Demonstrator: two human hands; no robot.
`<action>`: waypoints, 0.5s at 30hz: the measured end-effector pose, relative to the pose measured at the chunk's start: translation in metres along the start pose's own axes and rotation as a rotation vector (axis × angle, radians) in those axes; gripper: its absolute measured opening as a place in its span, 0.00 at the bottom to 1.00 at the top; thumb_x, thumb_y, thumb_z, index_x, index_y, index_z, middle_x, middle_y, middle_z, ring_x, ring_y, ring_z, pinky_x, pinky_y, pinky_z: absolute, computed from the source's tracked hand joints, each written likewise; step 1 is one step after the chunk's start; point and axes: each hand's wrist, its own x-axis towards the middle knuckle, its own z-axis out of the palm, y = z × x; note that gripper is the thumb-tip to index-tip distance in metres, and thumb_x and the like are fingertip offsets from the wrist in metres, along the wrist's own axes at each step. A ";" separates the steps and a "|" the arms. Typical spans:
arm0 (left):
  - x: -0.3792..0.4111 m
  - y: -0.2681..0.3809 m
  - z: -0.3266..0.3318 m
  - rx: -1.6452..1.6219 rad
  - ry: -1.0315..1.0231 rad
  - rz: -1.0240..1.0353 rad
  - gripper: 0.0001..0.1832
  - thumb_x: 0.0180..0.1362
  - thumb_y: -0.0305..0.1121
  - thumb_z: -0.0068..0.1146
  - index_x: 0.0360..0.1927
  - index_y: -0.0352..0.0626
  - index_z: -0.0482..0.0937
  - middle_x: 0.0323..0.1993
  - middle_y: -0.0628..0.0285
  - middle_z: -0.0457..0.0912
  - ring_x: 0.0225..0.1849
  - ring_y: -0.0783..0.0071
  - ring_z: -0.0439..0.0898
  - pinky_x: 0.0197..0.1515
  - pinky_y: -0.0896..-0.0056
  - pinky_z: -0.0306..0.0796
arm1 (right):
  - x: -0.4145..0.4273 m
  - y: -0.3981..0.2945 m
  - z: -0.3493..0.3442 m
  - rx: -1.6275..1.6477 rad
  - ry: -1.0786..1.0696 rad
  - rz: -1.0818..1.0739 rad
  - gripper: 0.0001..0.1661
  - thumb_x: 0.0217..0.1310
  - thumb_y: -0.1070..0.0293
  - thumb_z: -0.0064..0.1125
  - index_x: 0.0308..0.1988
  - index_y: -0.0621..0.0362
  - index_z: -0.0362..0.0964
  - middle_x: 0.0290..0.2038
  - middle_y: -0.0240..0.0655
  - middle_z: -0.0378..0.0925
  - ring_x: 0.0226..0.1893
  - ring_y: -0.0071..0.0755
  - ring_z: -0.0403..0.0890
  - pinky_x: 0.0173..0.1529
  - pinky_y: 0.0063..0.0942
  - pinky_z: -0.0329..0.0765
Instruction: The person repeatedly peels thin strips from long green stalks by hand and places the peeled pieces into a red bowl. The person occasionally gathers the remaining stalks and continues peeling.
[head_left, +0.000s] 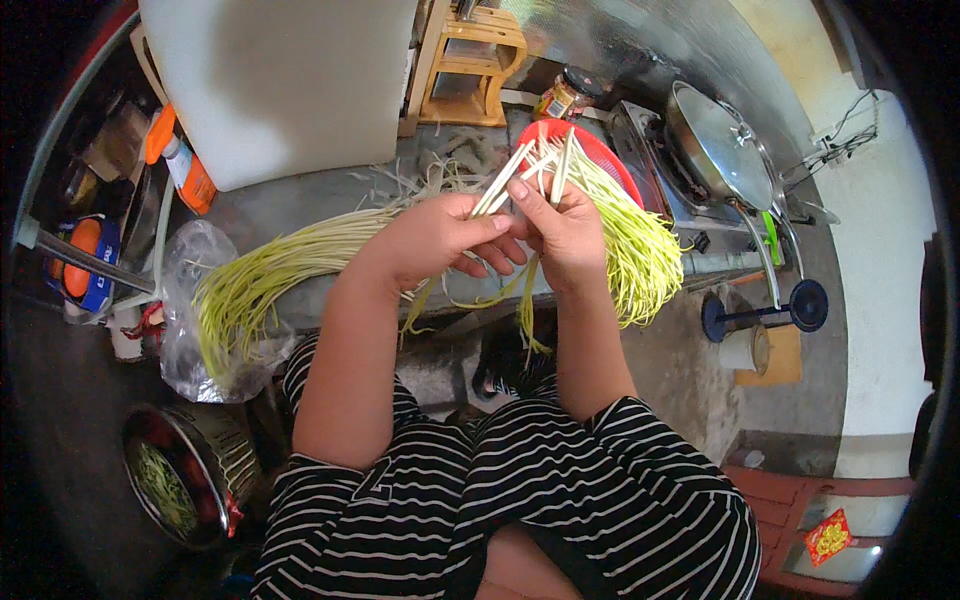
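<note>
Both hands meet above the counter, each gripping thin pale stalks that look like yellow chives. Several white stalk ends (501, 180) rise from between the thumb and fingers of my left hand (442, 232). My right hand (566, 225) pinches more white ends, and long yellow-green leaves (531, 300) hang below it. To the left, a long bundle of chives (300, 251) lies on the counter, its leafy tips over a clear plastic bag (199, 255). Behind my right hand, a large heap of chives (641, 255) spills from a red plastic basket (600, 161) over the counter edge.
Peeled scraps (450, 176) litter the grey counter (262, 187) beside a white board (285, 82). A wooden rack (476, 67) and a lidded jar (566, 94) stand behind. At right, a lidded pan (720, 146) sits on a gas stove (645, 142). A bin (187, 472) holds green scraps below left.
</note>
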 end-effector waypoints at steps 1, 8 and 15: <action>0.000 -0.001 0.002 -0.011 0.012 0.014 0.19 0.66 0.43 0.47 0.48 0.38 0.78 0.36 0.60 0.82 0.37 0.74 0.80 0.39 0.74 0.72 | 0.002 0.003 0.000 -0.020 0.030 -0.027 0.08 0.58 0.65 0.65 0.28 0.53 0.74 0.19 0.19 0.69 0.16 0.10 0.60 0.20 0.15 0.54; 0.000 0.000 -0.005 0.092 -0.002 0.083 0.17 0.66 0.41 0.45 0.45 0.39 0.79 0.22 0.67 0.76 0.22 0.81 0.70 0.27 0.79 0.64 | 0.000 -0.007 -0.006 -0.003 0.047 0.035 0.08 0.55 0.64 0.68 0.31 0.55 0.79 0.18 0.18 0.70 0.15 0.10 0.59 0.19 0.15 0.53; -0.005 0.003 -0.009 0.063 0.047 0.098 0.16 0.66 0.41 0.45 0.43 0.40 0.79 0.18 0.73 0.68 0.20 0.86 0.62 0.24 0.83 0.56 | -0.001 -0.009 -0.014 -0.106 -0.008 0.039 0.07 0.55 0.65 0.68 0.31 0.55 0.79 0.18 0.18 0.71 0.15 0.10 0.59 0.19 0.15 0.52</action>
